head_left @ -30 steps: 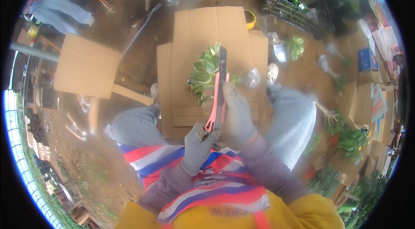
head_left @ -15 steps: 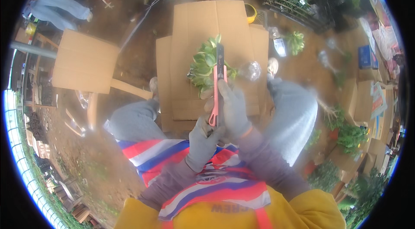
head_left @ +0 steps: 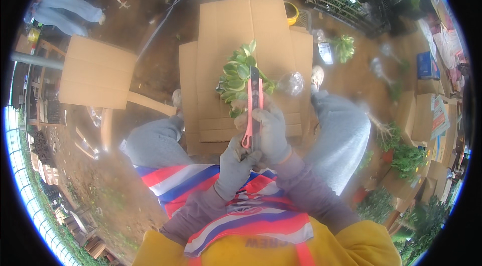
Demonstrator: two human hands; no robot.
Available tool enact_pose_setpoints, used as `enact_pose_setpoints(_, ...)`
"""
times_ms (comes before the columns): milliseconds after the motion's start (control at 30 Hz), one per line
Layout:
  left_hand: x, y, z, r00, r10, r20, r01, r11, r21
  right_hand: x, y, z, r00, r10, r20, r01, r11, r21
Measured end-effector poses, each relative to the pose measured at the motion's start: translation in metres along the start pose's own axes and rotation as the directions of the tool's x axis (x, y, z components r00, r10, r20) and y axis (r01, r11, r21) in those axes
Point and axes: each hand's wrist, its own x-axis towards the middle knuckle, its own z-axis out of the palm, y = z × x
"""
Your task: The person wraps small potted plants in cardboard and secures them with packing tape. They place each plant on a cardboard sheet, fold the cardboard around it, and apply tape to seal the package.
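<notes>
The gloved right hand [head_left: 271, 128] is gripping the pink-and-black tool [head_left: 255, 96] along its middle; the gloved left hand [head_left: 234, 166] is holding its lower end. The tool is pointing forward, above the cardboard [head_left: 226, 22]. A green plant [head_left: 236, 76] is showing behind it, mostly to the left; whether either hand is touching the plant, I cannot tell. Clear plastic [head_left: 294, 84] is lying at right.

The person wears grey gloves [head_left: 229, 169] on both hands [head_left: 273, 133] at mid-frame, dusky purple sleeves [head_left: 321, 193], a yellow garment [head_left: 349, 241] along the lower edge with dark lettering [head_left: 271, 242], a red, white and blue striped cloth [head_left: 186, 180] above it, faded blue trousers [head_left: 344, 130] and whitish shoes [head_left: 317, 76].
</notes>
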Motion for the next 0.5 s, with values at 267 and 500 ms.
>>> enact_pose_setpoints(267, 0.005, -0.008, 0.001, 0.994, 0.066, -0.085, -0.065, 0.998, 0.017, 0.000, 0.002, -0.010, 0.996, 0.090, 0.006, -0.090, 0.996, 0.027)
enact_pose_setpoints(500, 0.002, -0.007, 0.000, 0.999, 0.028, -0.042, -0.031, 0.997, -0.075, 0.011, 0.035, -0.043, 0.987, -0.128, 0.097, 0.161, 0.788, -0.594)
